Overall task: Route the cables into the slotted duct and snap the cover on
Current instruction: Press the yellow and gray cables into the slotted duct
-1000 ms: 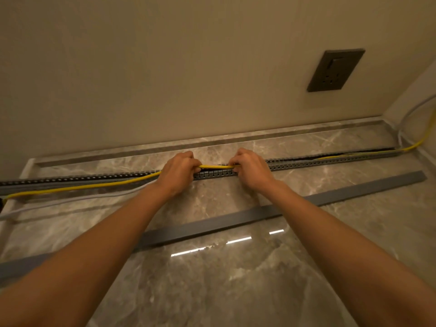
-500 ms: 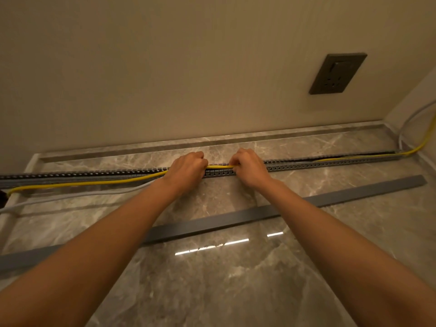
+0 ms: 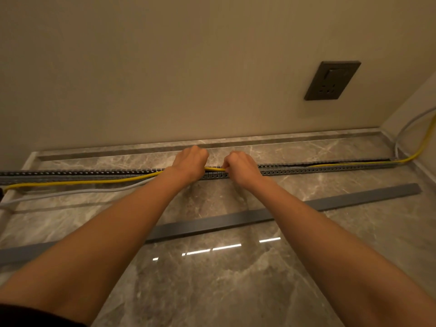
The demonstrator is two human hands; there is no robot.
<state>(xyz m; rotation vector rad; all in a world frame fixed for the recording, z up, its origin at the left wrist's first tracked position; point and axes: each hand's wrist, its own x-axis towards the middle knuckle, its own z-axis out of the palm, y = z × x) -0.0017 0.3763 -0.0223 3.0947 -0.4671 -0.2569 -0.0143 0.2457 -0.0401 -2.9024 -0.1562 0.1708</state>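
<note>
A person's left hand [image 3: 188,165] and right hand [image 3: 240,167], close together, pinch a yellow cable [image 3: 94,181] over the middle of a slotted duct [image 3: 318,169] lying along the wall on a marble floor [image 3: 224,279]. To the left, the yellow cable and a grey cable [image 3: 82,191] lie outside the duct; slack there could spring the seated stretch back out. The cover [image 3: 354,197] lies loose nearer the camera and would not snap over a proud cable.

yellow cable [image 3: 82,182], grey duct [image 3: 330,169], marbled floor [image 3: 212,279]
</note>
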